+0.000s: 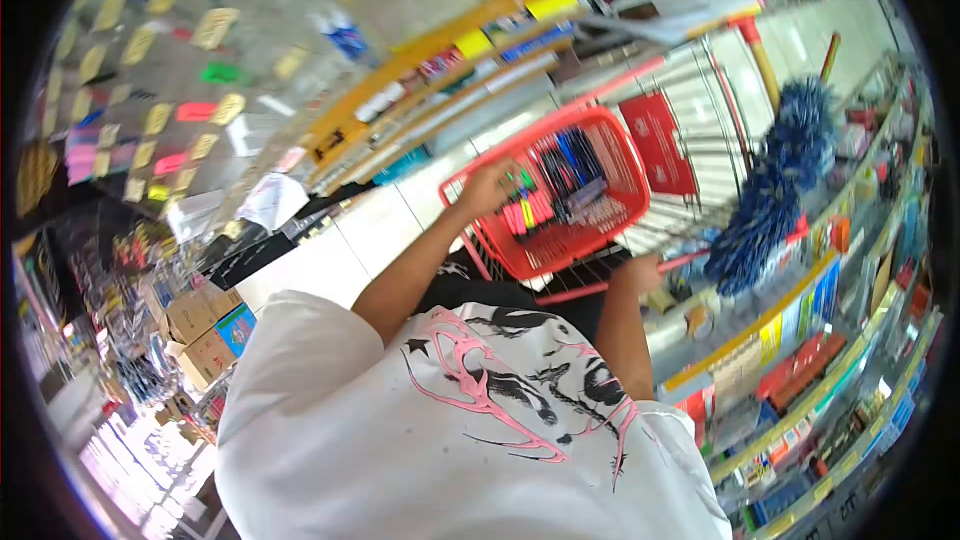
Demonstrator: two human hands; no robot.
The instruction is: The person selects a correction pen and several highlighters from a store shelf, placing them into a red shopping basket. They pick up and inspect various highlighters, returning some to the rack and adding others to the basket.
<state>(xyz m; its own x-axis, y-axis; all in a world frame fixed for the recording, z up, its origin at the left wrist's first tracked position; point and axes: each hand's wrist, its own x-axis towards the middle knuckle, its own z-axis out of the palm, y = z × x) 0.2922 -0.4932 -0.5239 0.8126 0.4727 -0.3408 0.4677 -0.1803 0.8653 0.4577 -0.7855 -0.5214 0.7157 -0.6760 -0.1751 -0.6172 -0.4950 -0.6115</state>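
Note:
A red plastic basket (pixel 615 215) sits in the child-seat end of a shopping cart (pixel 715 120). Inside it lie pink and yellow items (pixel 528 212) on the left and dark blue and black packs (pixel 572 165) beside them. My left hand (pixel 488 188) is over the basket's left side, fingers bent around something green (pixel 520 180) that is too small to name. Near the basket's lower right corner, my right hand (pixel 640 275) is at the cart's red handle (pixel 680 261); blur hides how its fingers lie.
A blue shaggy mop head (pixel 770 190) rests across the cart's right side. Goods-filled shelves (pixel 760 340) run along the right, and a slanted display counter (pixel 330 130) stands at the upper left. Cardboard boxes (pixel 205 340) are stacked at the left.

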